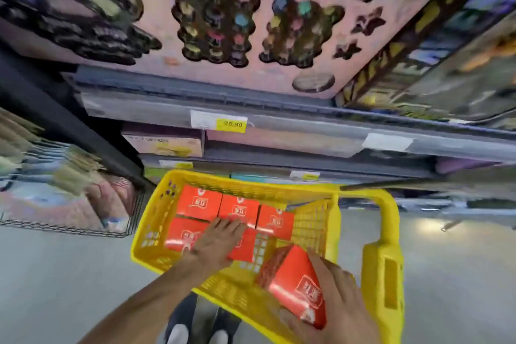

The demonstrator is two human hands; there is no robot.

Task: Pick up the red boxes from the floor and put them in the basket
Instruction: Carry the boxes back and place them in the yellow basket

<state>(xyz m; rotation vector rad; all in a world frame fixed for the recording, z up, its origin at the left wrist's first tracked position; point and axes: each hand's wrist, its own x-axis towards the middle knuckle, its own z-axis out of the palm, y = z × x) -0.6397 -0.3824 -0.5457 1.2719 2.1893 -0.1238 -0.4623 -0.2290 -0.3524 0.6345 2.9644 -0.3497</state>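
A yellow plastic basket (156, 220) stands on the floor in front of the shelves, with several red boxes (238, 208) lying flat inside it. My left hand (219, 240) reaches into the basket and rests palm down, fingers spread, on a red box in the near row. My right hand (337, 296) grips another red box (296, 279), tilted, over the basket's near right corner. The basket's yellow handle (382, 254) juts out to the right.
Shop shelves with price tags (231, 123) run across behind the basket, below a pink display of hair accessories (251, 22). A wire rack of packaged goods (69, 198) stands at the left. Grey floor (55, 274) lies around the basket, and my shoes (195, 332) show below.
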